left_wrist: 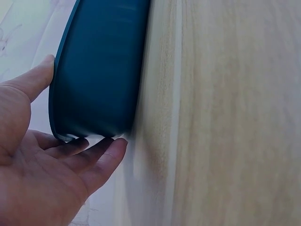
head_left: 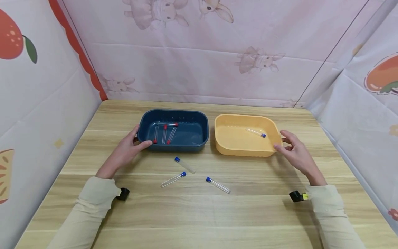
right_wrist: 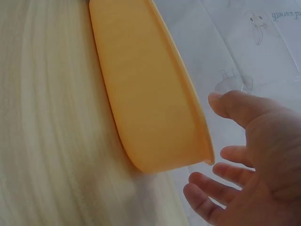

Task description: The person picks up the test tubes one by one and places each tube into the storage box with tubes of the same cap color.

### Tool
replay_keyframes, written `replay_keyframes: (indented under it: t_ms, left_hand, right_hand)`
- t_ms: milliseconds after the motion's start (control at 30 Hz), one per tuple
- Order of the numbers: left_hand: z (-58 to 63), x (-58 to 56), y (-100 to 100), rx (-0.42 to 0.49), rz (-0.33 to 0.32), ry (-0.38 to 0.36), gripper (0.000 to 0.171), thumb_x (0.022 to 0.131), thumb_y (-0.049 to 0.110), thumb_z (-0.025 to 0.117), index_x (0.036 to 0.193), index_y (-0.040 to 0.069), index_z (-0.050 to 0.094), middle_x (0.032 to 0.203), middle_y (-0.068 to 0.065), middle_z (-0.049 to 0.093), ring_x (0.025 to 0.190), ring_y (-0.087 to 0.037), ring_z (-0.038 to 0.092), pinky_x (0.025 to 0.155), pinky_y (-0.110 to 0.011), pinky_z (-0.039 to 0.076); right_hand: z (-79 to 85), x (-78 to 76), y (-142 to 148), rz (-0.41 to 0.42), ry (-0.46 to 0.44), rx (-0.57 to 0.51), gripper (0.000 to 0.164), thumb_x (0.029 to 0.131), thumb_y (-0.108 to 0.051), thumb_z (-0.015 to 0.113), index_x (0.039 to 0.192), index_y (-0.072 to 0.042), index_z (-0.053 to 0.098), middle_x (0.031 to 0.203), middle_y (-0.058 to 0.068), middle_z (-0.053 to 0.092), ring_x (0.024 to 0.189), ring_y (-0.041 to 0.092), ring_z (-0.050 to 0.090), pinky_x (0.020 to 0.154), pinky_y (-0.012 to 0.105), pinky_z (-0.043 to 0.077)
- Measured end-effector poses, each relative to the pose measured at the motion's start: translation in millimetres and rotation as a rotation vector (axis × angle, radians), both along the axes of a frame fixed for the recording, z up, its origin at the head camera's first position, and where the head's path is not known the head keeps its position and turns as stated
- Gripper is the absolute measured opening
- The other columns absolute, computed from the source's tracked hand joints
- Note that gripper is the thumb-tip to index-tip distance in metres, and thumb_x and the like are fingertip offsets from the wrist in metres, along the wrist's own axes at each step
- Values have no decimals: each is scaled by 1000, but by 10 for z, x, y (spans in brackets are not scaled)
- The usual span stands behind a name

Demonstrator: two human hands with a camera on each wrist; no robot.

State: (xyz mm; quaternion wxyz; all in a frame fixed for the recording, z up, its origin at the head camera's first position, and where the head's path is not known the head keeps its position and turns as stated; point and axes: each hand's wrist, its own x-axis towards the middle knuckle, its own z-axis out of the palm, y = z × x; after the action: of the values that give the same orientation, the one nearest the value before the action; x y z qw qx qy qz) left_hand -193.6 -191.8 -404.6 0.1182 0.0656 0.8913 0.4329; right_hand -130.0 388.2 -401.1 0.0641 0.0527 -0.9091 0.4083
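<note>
My left hand (head_left: 126, 149) holds the near left corner of a dark blue basin (head_left: 177, 148). In the left wrist view its thumb lies at the rim and its fingers at the end wall. Inside this basin lie several clear test tubes with red caps (head_left: 165, 127). At the right end of a yellow basin (head_left: 242, 151), my right hand (head_left: 295, 152) is spread around the near corner. The right wrist view shows a gap between that thumb and the rim. One blue-capped test tube (head_left: 256, 132) lies in the yellow basin.
Three blue-capped test tubes lie on the wooden table (head_left: 174, 214) before the basins: one upper (head_left: 185, 165), one left (head_left: 173, 179) and one right (head_left: 218, 185). Printed cloth walls (head_left: 199, 69) stand along the back and both sides.
</note>
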Motion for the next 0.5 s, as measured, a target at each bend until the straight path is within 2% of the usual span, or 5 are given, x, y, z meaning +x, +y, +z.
replay_keyframes:
  t_ms: [267, 500]
  left_hand:
    - [-6, -7, -3, -9, -8, 8, 99, 103, 44, 63, 165, 5, -4, 168, -29, 10, 149, -49, 29, 118, -61, 27]
    - [9, -2, -12, -14, -22, 15, 98, 103, 43, 63, 164, 3, -3, 168, -29, 9, 148, -50, 30, 118, -61, 28]
  right_hand:
    - [-53, -9, 23, 21, -29, -12, 73, 101, -20, 70, 158, 5, 33, 159, 27, 35, 125, 42, 53, 81, 4, 45]
    - [-94, -6, 56, 32, -94, -2, 79, 102, -23, 69, 163, -1, 25, 165, 26, 26, 122, 43, 55, 80, 6, 47]
